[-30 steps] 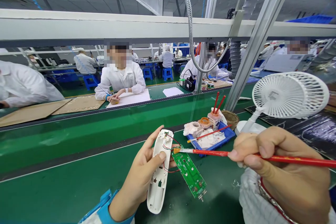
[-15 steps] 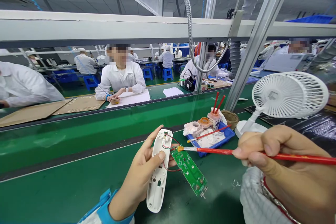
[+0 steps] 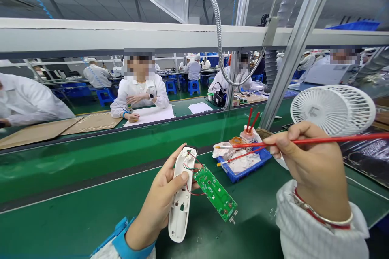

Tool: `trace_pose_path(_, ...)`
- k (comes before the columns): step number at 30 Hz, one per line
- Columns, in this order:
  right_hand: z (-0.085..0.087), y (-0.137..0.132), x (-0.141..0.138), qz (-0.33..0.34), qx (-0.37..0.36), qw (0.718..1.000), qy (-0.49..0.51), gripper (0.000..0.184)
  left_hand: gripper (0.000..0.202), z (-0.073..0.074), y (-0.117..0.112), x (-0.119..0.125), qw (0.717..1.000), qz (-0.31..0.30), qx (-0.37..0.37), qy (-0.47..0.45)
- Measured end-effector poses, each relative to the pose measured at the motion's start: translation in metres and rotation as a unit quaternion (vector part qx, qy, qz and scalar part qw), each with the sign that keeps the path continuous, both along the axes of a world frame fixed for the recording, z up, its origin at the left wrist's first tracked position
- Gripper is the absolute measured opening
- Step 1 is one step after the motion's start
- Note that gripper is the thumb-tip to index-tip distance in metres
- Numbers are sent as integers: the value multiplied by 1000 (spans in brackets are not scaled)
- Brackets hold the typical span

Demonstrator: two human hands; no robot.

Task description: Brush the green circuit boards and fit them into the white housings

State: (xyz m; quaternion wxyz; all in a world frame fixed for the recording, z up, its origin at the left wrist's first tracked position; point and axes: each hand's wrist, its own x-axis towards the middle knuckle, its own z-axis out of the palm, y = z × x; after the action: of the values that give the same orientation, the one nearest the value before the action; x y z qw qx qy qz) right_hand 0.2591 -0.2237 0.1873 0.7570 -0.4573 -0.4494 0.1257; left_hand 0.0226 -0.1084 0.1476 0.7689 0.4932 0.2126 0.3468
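Two things occupy my hands: my left hand (image 3: 161, 198), low in the middle of the frame, is closed around a long white plastic housing (image 3: 179, 210), thumb across its face and fingers behind it, while my right hand (image 3: 313, 162), at the right, pinches a red-handled brush (image 3: 304, 141) and points it left over a blue tray (image 3: 240, 179). A green circuit board (image 3: 215, 193) lies angled just beside the housing, its upper end near my left fingers, though I cannot tell whether they grip it. Thin red and green wires (image 3: 190, 164) join the board to the top of the housing. The housing should feel light and stiff but smooth, so it seems best held along its sides. The board is light, stiff and fragile, and should be taken by its bare edges, away from the soldered parts, while those wires look like the weakest point and could tear if pulled. The brush tip hangs above the tray, near a crumpled white cloth (image 3: 240, 164). Open green tabletop (image 3: 91, 210) stretches to the lower left, with more room below the board. To the right, a white desk fan (image 3: 317, 109) stands beyond my right hand, and the tray's edge limits movement there.
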Motion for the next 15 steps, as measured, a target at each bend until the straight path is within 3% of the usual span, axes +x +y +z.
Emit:
trace_pose_path(3,-9,16,19,25,7,993,111,39,66,4,0,-3,1000,5,2,1)
trace_pose_path(6,-35,24,38,19,-60,974,218,47,64,9,2,-8,1000,31,-1,2)
trace_pose_path(11,-96,27,54,-18,-169,956,240,44,63,13,8,-9,998,58,-10,1)
trace_pose_path(15,-129,35,56,-84,-246,942,211,36,65,13,8,-8,998,58,-16,6)
